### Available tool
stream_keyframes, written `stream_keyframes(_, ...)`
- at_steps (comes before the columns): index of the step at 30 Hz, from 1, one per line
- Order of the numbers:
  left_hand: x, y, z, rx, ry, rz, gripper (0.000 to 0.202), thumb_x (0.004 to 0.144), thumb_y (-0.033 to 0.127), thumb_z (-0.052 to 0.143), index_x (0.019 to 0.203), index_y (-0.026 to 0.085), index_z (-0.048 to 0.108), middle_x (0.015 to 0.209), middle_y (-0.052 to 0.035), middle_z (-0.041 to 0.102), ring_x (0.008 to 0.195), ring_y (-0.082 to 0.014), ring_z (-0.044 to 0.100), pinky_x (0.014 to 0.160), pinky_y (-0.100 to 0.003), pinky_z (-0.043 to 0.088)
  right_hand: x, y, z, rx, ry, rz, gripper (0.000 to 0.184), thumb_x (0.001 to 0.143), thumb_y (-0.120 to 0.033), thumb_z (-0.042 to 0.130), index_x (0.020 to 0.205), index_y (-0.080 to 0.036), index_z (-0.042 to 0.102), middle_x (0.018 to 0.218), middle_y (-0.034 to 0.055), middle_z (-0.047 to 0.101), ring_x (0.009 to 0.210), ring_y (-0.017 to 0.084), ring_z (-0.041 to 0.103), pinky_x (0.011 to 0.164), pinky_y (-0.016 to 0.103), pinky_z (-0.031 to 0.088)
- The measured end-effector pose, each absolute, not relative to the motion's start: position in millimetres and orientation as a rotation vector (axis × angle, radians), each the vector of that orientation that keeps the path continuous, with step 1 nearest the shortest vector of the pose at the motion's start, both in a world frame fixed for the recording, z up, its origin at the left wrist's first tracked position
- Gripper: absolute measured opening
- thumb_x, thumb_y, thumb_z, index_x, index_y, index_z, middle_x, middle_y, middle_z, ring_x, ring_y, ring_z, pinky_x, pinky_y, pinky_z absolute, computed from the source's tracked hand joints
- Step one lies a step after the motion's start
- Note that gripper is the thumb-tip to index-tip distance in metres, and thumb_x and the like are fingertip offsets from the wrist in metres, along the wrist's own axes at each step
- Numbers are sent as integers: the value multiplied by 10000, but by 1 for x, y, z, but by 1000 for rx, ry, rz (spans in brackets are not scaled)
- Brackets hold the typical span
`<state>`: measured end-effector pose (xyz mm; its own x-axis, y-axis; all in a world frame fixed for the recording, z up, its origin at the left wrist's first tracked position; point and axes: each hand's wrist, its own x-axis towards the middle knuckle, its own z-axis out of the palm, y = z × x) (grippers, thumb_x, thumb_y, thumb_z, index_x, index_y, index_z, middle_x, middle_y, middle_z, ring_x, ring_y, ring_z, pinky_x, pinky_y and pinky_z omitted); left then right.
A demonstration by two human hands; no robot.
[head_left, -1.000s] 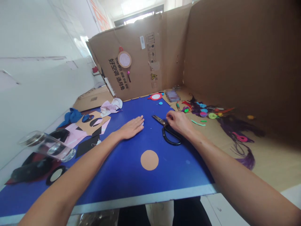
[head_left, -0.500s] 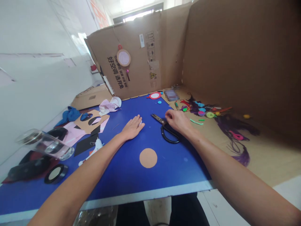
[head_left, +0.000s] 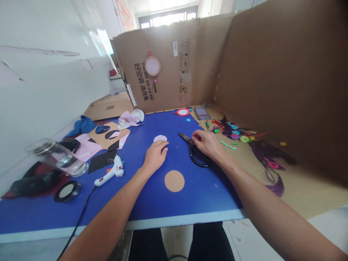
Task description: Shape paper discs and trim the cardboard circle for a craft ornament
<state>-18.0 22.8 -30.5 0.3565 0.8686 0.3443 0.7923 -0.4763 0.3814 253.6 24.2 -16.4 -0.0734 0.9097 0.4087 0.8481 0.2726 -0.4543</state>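
My left hand [head_left: 155,156] lies palm down on the blue tabletop, fingers reaching over the near edge of a small pale lilac fabric circle [head_left: 160,138] and thumb apart. Part of that circle is hidden under the fingertips. Beside black-handled scissors [head_left: 199,159], my right hand [head_left: 206,143] rests with its fingers curled together, covering part of the handle; whether anything is pinched in it cannot be seen. The scissors lie flat, tips pointing away to the left. Nearer the table's front edge, between my forearms, is a brown cardboard disc [head_left: 174,181].
A white glue gun [head_left: 111,172] with a trailing cord lies left, near a tilted-looking glass jar [head_left: 61,157] and cut cardboard [head_left: 107,135]. Purple yarn [head_left: 268,156] and colourful bits lie right. Cardboard walls [head_left: 163,79] stand behind; a red-framed oval [head_left: 183,112] lies before them.
My left hand has drawn back toward me, its fingers less outstretched, and the lilac circle beneath it has come into view. My right hand stays by the scissors. The view has shifted slightly.
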Motion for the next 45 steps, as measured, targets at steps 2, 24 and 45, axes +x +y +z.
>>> stream_keyframes(2,-17,25,-34,2400,1590,815,389,992,241,460,1276,252,725,1354,-46,705,1299,-237,611,1155,-393,463,243,17,-10,-1465,-2011,160,165,960,-241,586,1011,-214,741,966,48,758,867,189,665,784,265,441)
stream_keyframes(24,-21,33,-32,2237,1661,684,330,964,290,511,1122,351,794,1153,6,800,1054,-270,732,866,-380,543,158,8,-4,-1487,-2601,30,240,1032,-186,451,1077,-166,686,1046,113,716,927,234,700,790,298,485)
stream_keyframes(45,-17,30,-27,2154,1715,650,279,968,273,570,1092,361,804,1192,44,794,1100,-210,723,903,-304,514,256,47,-14,-1824,-1898,-278,205,1057,-206,387,1072,-175,589,1033,127,653,930,257,597,734,338,363)
